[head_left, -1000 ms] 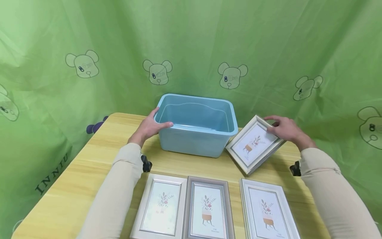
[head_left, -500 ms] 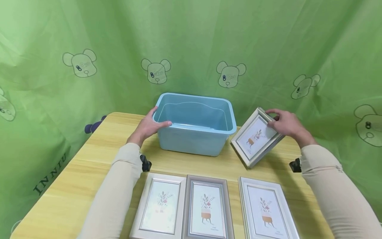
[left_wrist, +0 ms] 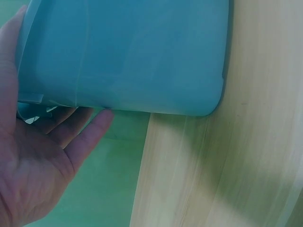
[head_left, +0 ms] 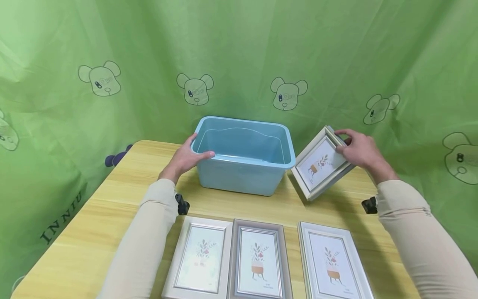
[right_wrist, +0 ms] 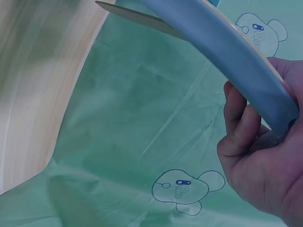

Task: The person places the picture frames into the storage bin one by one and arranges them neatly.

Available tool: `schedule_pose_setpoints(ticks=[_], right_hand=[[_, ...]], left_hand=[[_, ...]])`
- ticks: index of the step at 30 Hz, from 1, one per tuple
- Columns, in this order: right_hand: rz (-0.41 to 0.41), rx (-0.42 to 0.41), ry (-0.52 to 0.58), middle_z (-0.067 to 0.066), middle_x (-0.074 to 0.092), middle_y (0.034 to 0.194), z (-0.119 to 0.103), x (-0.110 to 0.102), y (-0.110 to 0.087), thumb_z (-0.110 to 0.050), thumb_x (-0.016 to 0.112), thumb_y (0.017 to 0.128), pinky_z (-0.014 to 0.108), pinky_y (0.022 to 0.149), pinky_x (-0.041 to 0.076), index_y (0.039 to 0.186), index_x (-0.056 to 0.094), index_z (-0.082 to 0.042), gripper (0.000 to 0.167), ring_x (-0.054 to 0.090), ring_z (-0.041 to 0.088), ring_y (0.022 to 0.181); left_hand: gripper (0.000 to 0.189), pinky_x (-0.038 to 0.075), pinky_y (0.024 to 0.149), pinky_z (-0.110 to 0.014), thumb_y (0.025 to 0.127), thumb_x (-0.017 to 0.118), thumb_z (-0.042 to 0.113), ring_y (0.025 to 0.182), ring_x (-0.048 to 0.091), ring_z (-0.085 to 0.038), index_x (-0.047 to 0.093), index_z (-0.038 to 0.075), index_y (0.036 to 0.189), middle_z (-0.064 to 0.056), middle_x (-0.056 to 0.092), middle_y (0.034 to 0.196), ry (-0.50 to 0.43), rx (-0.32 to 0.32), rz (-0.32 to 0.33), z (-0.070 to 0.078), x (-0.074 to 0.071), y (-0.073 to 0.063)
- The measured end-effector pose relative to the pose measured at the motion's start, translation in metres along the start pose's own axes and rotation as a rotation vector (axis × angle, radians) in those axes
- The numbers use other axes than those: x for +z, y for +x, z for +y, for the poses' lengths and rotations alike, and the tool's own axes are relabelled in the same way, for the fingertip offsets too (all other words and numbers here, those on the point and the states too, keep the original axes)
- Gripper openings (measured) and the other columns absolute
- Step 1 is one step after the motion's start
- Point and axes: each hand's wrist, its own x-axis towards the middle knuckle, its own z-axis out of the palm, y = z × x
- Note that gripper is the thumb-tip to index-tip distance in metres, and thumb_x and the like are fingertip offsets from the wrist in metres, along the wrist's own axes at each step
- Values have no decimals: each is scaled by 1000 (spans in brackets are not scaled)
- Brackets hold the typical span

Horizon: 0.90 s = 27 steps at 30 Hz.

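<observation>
My left hand (head_left: 184, 160) holds the left side of a light blue plastic bin (head_left: 240, 178), its thumb on the front rim. In the left wrist view, several fingers lie along the bin's outer side. To the right of the bin, my right hand (head_left: 361, 153) grips the upper right edge of a silver picture frame (head_left: 320, 165). The frame is tilted, its flower print facing me, its left corner close to the bin's front right corner. The right wrist view shows the frame edge-on, with a thin stand leg (right_wrist: 142, 19) sticking out behind.
Along the front of the wooden table (head_left: 93, 232) lie a whitish picture frame (head_left: 177, 265), a taupe one (head_left: 287, 270) beside it, and a white one (head_left: 358, 261) farther right. A green curtain (head_left: 239, 50) hangs close behind the table.
My right hand has raised the silver picture frame up and slightly back, near the bin's right side. My left hand stays on the bin.
</observation>
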Motion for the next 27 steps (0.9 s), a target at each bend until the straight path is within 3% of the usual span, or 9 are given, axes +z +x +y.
schedule_pose_setpoints(ticks=[13, 21, 27], right_hand=[[102, 19, -10, 31, 55, 119, -9, -6, -10, -19, 56, 93, 36, 57, 56, 152, 29, -15, 65, 63, 34, 83], [144, 20, -24, 32, 55, 122, -18, -10, -15, -20, 56, 93, 35, 55, 54, 152, 28, -15, 66, 62, 37, 85], [171, 30, -45, 30, 56, 123, -27, -11, -18, -21, 56, 94, 34, 54, 52, 152, 29, -18, 64, 62, 37, 87]], left_hand=[[115, 23, 115, -62, 67, 73, 71, 148, 19, -37, 5, 39, 155, -10, 14, 163, 11, 1, -11, 3, 1, -1], [110, 24, 115, -63, 72, 72, 66, 148, 19, -37, 5, 39, 155, -10, 14, 163, 13, -3, -8, 1, 2, -2], [114, 23, 116, -62, 69, 71, 71, 148, 18, -37, 5, 38, 155, -10, 13, 164, 14, -1, -10, 2, 0, -2]])
